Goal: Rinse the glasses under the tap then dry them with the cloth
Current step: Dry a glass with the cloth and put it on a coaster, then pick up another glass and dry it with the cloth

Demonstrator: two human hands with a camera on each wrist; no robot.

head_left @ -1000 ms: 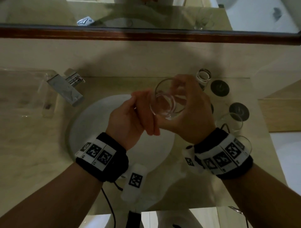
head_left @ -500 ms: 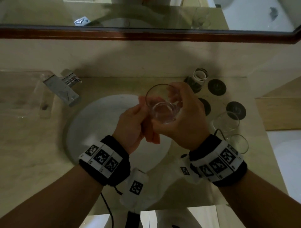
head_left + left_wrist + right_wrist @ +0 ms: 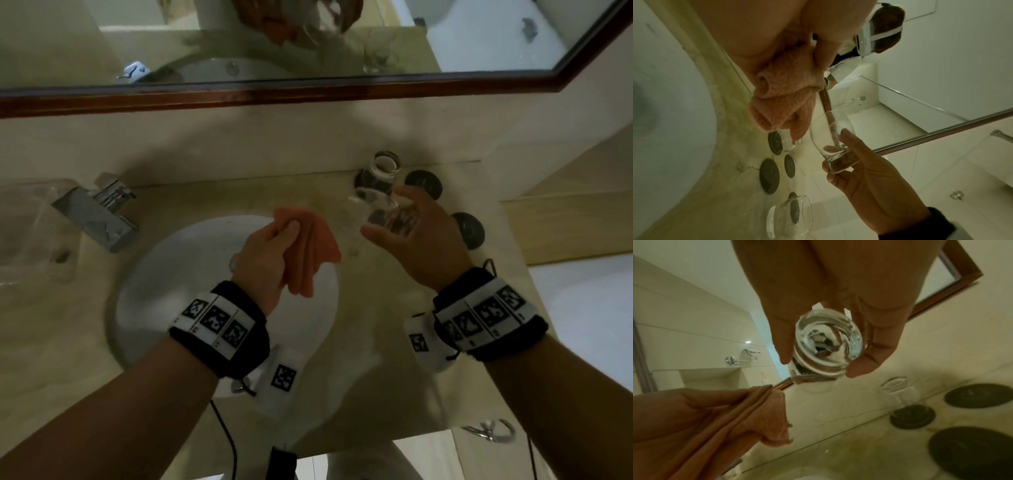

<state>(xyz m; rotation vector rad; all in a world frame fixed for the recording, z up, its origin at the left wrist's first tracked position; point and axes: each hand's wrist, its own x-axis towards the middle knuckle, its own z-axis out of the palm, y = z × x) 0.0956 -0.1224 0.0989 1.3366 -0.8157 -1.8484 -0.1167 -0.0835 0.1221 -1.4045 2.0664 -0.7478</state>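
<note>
Clear round drinking glass point(image 3: 380, 212) gripped at base by right hand point(image 3: 419, 236), blurred in head view; folded pink cloth point(image 3: 308, 240) clutched in left hand point(image 3: 270, 260).

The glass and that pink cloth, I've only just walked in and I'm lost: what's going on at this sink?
A person stands at the sink, drying glasses. The right hand holds a clear glass in a fingertip grip near its base, lifted above the counter. The left hand grips a folded pink cloth over the basin, apart from the glass. Black coasters lie on the counter to the right, one bearing another glass. The tap looks shut off.
</note>
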